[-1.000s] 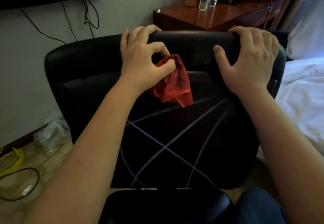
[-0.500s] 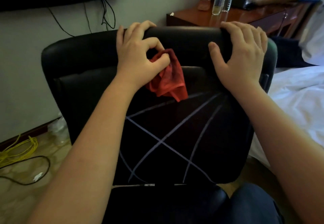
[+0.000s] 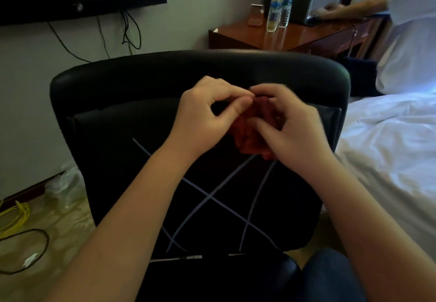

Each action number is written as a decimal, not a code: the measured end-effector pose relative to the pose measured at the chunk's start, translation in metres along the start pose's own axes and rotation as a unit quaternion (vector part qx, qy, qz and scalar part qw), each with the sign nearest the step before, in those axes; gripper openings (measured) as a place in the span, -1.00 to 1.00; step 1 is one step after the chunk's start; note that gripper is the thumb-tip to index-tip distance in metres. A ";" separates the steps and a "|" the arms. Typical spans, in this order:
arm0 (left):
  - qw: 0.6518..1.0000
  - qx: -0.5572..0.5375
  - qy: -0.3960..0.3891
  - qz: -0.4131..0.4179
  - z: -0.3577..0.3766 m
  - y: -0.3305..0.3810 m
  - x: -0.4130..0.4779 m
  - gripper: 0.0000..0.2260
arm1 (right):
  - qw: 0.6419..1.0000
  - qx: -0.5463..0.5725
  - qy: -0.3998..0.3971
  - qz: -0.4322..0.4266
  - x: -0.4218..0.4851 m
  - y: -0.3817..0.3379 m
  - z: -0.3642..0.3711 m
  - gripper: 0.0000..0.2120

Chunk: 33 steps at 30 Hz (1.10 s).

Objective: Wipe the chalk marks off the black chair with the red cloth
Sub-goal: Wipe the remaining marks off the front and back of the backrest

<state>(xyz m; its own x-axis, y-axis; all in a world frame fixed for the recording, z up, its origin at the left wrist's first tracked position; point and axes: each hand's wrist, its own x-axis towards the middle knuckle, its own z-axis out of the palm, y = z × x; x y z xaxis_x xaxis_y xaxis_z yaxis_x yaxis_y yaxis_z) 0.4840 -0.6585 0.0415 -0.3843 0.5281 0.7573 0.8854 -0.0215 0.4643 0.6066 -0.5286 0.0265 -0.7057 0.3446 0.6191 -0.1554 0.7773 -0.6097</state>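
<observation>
The black chair (image 3: 122,103) faces me with its backrest upright. White chalk marks (image 3: 210,197) cross its lower back panel in several lines. The red cloth (image 3: 250,143) is bunched between my two hands in front of the upper backrest, mostly hidden by them. My left hand (image 3: 210,110) pinches its top edge between thumb and forefinger. My right hand (image 3: 287,122) has its fingers curled into the cloth from the right side. Both hands are off the chair's top rail.
A wooden desk (image 3: 306,35) with two bottles (image 3: 279,7) stands behind the chair. Another person (image 3: 405,30) in white leans at it. A white bed (image 3: 389,150) lies to the right. Cables (image 3: 16,216) and a plastic bag (image 3: 66,183) are on the floor at left.
Both hands have let go of the chair's top rail and come together lower down. My right hand has taken hold of the red cloth alongside the left.
</observation>
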 end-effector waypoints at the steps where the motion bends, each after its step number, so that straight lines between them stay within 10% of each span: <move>1: 1.000 0.008 0.001 0.010 -0.001 -0.001 0.001 -0.85 | 0.999 -0.012 0.029 0.022 -0.002 0.004 -0.008 -0.57; 9: 0.936 0.341 0.092 0.016 -0.023 -0.051 0.003 -0.66 | 0.946 -0.119 0.294 0.075 -0.008 0.053 -0.058 -0.79; 21: 0.912 0.395 0.089 -0.068 -0.022 -0.066 0.005 -0.56 | 0.944 -0.219 0.224 -0.107 -0.024 0.054 0.005 -0.82; 28: 0.911 0.394 0.104 -0.068 -0.022 -0.067 0.003 -0.56 | 0.925 -0.166 0.339 0.049 -0.024 0.062 0.005 -0.75; 33: 0.912 0.392 0.102 -0.070 -0.021 -0.068 0.004 -0.55 | 0.955 -0.166 0.241 -0.037 0.002 0.025 0.050 -0.62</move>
<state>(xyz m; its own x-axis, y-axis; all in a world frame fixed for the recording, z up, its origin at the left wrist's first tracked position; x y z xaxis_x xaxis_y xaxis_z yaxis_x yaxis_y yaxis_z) 0.4171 -0.6733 0.0228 -0.4776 0.3083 0.8227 0.7079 0.6896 0.1526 0.5665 -0.5346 -0.0128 -0.2877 0.4217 0.8599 0.0916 0.9059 -0.4136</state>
